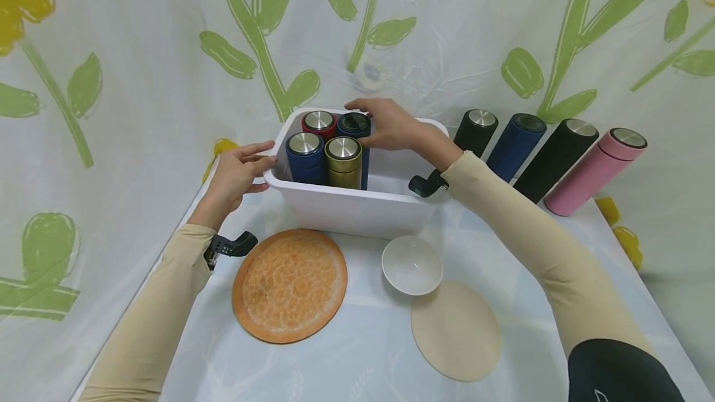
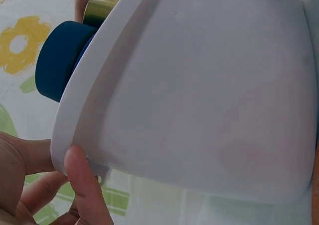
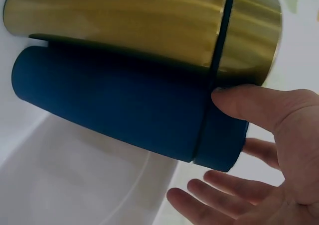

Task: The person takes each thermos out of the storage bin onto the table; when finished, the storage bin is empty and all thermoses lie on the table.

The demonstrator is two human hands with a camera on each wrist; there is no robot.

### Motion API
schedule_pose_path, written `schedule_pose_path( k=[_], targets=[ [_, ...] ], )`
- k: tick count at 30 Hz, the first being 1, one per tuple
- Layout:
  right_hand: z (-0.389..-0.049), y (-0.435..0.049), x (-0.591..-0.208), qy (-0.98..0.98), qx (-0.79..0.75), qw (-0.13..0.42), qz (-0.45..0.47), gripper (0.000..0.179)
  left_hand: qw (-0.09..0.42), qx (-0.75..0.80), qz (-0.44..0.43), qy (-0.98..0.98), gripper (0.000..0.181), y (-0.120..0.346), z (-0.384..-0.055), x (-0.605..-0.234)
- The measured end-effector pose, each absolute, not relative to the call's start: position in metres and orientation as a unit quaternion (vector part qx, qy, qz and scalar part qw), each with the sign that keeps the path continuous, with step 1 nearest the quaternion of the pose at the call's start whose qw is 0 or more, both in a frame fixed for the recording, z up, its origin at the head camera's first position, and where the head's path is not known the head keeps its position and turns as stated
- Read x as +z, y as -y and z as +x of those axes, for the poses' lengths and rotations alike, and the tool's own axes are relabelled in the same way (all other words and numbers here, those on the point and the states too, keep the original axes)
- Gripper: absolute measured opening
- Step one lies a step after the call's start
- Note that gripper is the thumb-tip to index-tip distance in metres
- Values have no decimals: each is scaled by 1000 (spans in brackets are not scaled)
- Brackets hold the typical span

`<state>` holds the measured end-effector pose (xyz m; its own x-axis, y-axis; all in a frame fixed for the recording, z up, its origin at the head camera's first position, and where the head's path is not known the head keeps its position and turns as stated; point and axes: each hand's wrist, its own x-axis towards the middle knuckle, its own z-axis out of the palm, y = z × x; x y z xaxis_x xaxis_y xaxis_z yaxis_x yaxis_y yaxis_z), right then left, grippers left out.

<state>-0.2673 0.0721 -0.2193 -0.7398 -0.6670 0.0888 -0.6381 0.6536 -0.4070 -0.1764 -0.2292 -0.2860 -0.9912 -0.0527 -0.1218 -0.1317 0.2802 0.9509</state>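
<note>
My left hand (image 1: 237,172) is at the left end of a white plastic bin (image 1: 357,213); in the left wrist view its thumb and index finger (image 2: 37,155) pinch the corner of the rim. Inside the bin stand a red thermos (image 1: 320,123), a gold thermos (image 1: 343,165), a blue thermos with a silver top (image 1: 305,160) and a blue thermos with a dark top (image 1: 354,124). My right hand (image 1: 391,123) reaches over the bin, fingers spread. In the right wrist view its thumb touches the dark-topped blue thermos at the lid, while the lower fingers stand apart from it.
Right of the bin stand a black thermos (image 1: 476,131), a blue one (image 1: 516,146), a taller black one (image 1: 555,160) and a pink one (image 1: 595,171). In front lie an orange round mat (image 1: 289,286), a white bowl (image 1: 412,265) and a beige disc (image 1: 455,331).
</note>
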Motion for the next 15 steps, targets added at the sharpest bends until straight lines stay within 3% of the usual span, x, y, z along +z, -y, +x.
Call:
schedule_pose_path(
  k=[15],
  targets=[
    [-269, -76, -229, -909, -265, 63, -316, 66, 33, 601, -54, -797, 49, 229, -176, -286]
  ],
)
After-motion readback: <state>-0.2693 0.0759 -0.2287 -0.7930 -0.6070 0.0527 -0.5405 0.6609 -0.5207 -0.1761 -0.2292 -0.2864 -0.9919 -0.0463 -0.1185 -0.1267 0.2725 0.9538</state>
